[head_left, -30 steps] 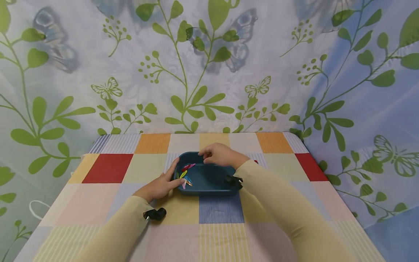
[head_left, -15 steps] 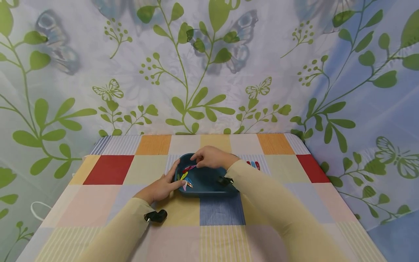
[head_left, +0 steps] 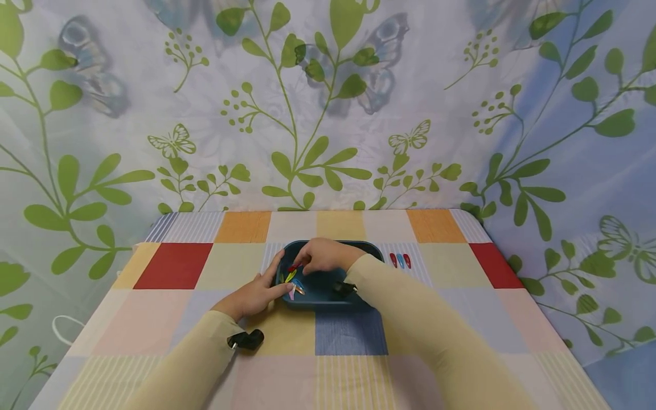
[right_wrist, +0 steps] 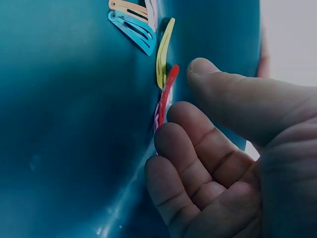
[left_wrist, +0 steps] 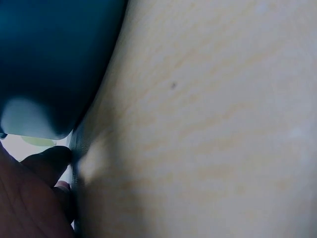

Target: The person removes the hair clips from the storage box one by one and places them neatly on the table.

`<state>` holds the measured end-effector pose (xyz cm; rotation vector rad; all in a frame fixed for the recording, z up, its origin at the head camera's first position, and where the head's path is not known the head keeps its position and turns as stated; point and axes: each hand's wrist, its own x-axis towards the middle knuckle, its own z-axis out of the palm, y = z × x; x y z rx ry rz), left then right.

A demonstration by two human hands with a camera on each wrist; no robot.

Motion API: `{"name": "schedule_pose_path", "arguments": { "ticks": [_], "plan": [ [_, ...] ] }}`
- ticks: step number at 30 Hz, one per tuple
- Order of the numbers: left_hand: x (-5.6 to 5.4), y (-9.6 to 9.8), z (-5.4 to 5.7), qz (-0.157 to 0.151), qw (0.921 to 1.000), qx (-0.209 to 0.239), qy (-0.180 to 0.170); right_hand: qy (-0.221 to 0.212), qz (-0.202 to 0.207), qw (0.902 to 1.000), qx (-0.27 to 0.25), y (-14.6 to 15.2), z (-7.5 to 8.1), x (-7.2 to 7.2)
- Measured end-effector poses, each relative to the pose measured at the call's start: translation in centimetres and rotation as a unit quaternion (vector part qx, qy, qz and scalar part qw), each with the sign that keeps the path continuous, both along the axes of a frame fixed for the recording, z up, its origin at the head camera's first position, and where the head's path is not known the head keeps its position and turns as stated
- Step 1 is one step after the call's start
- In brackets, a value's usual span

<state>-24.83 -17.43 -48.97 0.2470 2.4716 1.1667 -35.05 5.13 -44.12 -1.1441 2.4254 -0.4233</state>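
Note:
A dark teal tray (head_left: 328, 306) sits on the table with several snap hair clips at its left end. In the right wrist view I see a red hair clip (right_wrist: 170, 84), a yellow one (right_wrist: 165, 54), a blue one (right_wrist: 131, 30) and an orange one (right_wrist: 131, 9). My right hand (head_left: 322, 255) reaches into the tray, fingertips right at the red clip, thumb apart from the fingers. Spread around the tray's left front corner, my left hand (head_left: 255, 295) rests with its fingers straight along the side and its thumb at the front rim.
To the right of the tray, two red hair clips (head_left: 393, 260) and a blue hair clip (head_left: 400, 261) lie in a row on the patchwork tablecloth (head_left: 353, 336). A leaf-patterned curtain (head_left: 328, 188) hangs behind the table.
My right hand has moved left and lower inside the tray to the red clip. The row of clips beside the tray has come out from behind my right arm. My left hand stays put.

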Motion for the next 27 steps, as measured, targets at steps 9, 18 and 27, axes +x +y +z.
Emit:
{"name": "schedule_pose_path", "arguments": {
  "ticks": [9, 18, 27],
  "plan": [
    [0.1, 0.2, 0.2, 0.002, 0.9999, -0.013, -0.001, -0.02, 0.002, 0.9997, 0.011, -0.5, -0.9, 0.3],
    [-0.1, 0.0, 0.0, 0.008, 0.9999, 0.006, -0.011, -0.029, 0.018, 0.9994, 0.01, -1.0, -1.6, 0.6],
    [0.0, 0.0, 0.0, 0.005, 1.0, 0.002, -0.007, -0.007, 0.033, 0.9993, 0.017, -1.7, -2.1, 0.6]
  ]
}}
